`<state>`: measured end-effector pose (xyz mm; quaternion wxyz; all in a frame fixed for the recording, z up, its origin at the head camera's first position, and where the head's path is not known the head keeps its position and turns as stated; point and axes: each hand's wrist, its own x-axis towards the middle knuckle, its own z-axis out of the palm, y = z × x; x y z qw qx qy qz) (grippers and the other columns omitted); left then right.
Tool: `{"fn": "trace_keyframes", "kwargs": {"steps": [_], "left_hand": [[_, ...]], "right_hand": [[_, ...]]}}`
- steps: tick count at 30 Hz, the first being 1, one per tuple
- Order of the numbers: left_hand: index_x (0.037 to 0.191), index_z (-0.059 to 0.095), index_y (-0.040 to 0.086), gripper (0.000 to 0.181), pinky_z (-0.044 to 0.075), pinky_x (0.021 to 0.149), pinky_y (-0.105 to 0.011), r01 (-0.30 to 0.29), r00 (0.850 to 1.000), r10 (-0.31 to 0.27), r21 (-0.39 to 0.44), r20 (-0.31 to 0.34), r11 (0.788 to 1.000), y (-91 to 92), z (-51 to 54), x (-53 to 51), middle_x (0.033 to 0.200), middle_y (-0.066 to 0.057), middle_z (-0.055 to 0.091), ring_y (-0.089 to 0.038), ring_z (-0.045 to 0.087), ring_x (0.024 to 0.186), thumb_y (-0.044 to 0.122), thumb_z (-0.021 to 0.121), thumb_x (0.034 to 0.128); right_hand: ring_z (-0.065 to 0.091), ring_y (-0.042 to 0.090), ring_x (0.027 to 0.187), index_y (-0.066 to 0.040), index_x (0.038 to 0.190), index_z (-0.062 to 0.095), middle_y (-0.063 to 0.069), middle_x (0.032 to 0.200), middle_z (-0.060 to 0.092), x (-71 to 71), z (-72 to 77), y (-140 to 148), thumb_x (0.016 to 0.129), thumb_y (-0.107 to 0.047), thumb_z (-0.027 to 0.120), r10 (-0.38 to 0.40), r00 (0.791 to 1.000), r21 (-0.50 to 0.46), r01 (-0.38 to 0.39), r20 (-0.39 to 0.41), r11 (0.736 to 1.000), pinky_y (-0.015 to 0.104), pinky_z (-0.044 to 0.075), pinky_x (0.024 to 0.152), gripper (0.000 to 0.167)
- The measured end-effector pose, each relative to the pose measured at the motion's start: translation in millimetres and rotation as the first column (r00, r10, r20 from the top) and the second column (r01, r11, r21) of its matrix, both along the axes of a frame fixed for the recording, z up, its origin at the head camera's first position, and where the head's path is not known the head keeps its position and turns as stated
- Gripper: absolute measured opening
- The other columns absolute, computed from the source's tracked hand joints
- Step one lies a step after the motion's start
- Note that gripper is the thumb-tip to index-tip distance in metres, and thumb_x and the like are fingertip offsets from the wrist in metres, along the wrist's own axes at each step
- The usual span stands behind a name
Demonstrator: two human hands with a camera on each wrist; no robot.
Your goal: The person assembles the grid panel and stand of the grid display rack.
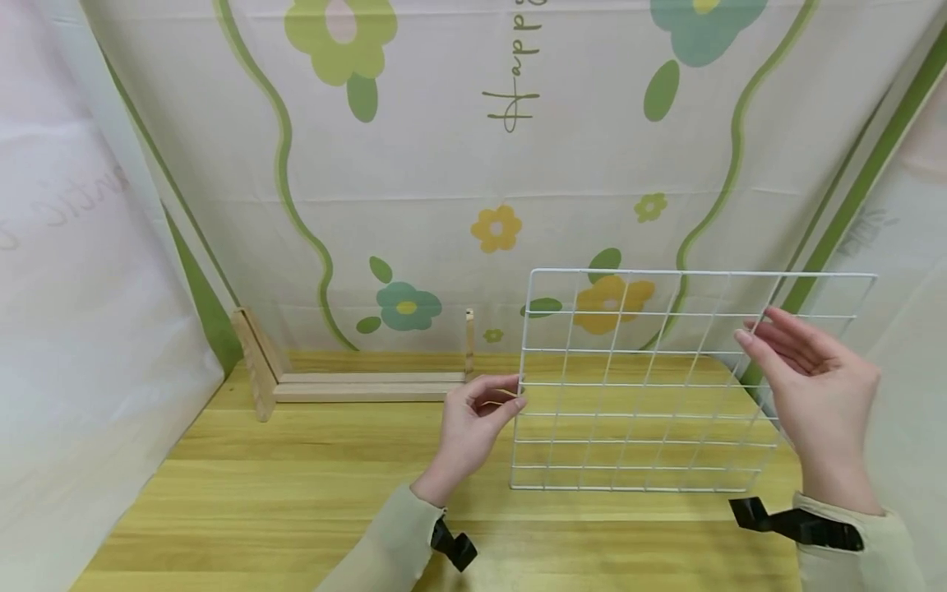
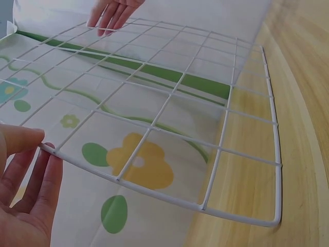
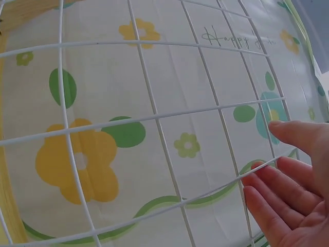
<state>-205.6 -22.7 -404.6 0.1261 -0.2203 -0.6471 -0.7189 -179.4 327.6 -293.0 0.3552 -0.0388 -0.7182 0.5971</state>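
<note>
Far left: wood frame (image 1: 370, 393) on table (image 1: 259, 493). Left hand (image 1: 472, 427) pinches left edge of grid (image 1: 631, 385). Grid stands up over table's right part; looks light, stiff, maybe slick. I'd hold thick outer edges, both sides. Right hand (image 1: 824, 386) spread by grid's right side; I can't tell if touching.

Looks like a makeshift tabletop workspace, curtained off with cloth.
Backed by a creased, flower-printed fabric backdrop (image 1: 577, 164) with handwriting-style "Happy" lettering (image 1: 512, 95); flanked by a pale left drape (image 1: 89, 353) and a pale right drape (image 1: 913, 345), faintly printed; set over a wood-grain tabletop (image 1: 281, 493) reaching to the backdrop. Too closed in to tell whether part of a home, studio or office.
</note>
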Motion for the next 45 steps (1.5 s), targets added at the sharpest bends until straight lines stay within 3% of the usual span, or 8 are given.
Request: {"fn": "trace_keyframes", "kwargs": {"steps": [8,15,21,29,35,38,45], "left_hand": [[0.113,0.074,-0.001,0.023,0.060,0.077,-0.033,0.002,1.000,-0.002,0.003,0.006,1.000,0.1,0.4,-2.0,0.106,-0.013,0.073,-0.032,0.070,0.090,0.000,0.078,0.0898],[0.111,0.076,0.002,0.022,0.060,0.075,-0.031,-0.006,1.000,0.006,0.016,-0.001,1.000,0.6,0.5,-1.2,0.106,-0.021,0.072,-0.031,0.070,0.089,-0.001,0.078,0.0891],[0.111,0.076,0.002,0.023,0.060,0.076,-0.032,-0.006,1.000,0.006,0.014,0.001,1.000,0.0,-1.7,-1.4,0.105,-0.016,0.073,-0.034,0.070,0.090,0.000,0.078,0.0890],[0.117,0.077,0.011,0.029,0.060,0.081,-0.033,-0.039,0.999,0.040,-0.026,0.036,0.999,-7.4,-0.4,-1.2,0.104,-0.009,0.074,-0.025,0.070,0.094,0.007,0.082,0.0882],[0.113,0.078,0.014,0.027,0.060,0.082,-0.034,-0.064,0.997,0.066,-0.046,0.041,0.997,-23.0,0.9,-1.8,0.103,-0.008,0.074,-0.024,0.070,0.094,0.014,0.084,0.0874],[0.113,0.078,0.013,0.028,0.059,0.082,-0.033,-0.071,0.996,0.074,-0.056,0.050,0.996,-31.3,-1.0,-2.0,0.104,-0.012,0.074,-0.025,0.070,0.095,0.015,0.085,0.0863],[0.112,0.078,0.015,0.028,0.060,0.079,-0.033,-0.102,0.991,0.108,-0.085,0.076,0.991,-54.1,-7.5,-3.2,0.104,-0.006,0.074,-0.026,0.070,0.094,0.017,0.085,0.0856]], "right_hand": [[0.073,0.008,0.079,-0.001,0.121,0.074,0.000,0.094,0.077,-9.2,2.0,0,0.077,-0.004,0.090,0.051,0.999,-0.150,-0.050,0.006,0.987,0.013,0.054,0.073,0.047],[0.073,0.015,0.070,0.004,0.114,0.075,0.007,0.091,0.076,-18.4,3.0,0,0.074,-0.002,0.090,0.070,0.995,-0.234,-0.085,-0.071,0.968,0.019,0.057,0.068,0.043],[0.072,0.014,0.066,0.004,0.112,0.076,0.006,0.091,0.077,-22.0,3.0,2,0.073,-0.002,0.091,0.085,0.995,-0.225,-0.094,-0.052,0.970,0.019,0.057,0.064,0.042],[0.071,0.016,0.064,0.008,0.110,0.073,0.008,0.091,0.076,-20.4,3.1,5,0.074,0.002,0.090,0.137,0.987,-0.228,-0.152,-0.083,0.962,0.019,0.058,0.062,0.040],[0.070,0.017,0.063,0.009,0.110,0.073,0.009,0.089,0.076,-19.1,3.2,6,0.074,0.003,0.090,0.133,0.987,-0.223,-0.150,-0.092,0.963,0.019,0.057,0.060,0.040],[0.069,0.017,0.063,0.010,0.110,0.073,0.009,0.089,0.076,-18.7,2.8,6,0.074,0.003,0.090,0.127,0.987,-0.220,-0.146,-0.098,0.964,0.019,0.057,0.060,0.040],[0.069,0.018,0.064,0.011,0.109,0.073,0.011,0.091,0.075,-17.2,3.0,5,0.074,0.004,0.089,0.126,0.985,-0.226,-0.150,-0.116,0.963,0.018,0.057,0.061,0.039]]}}
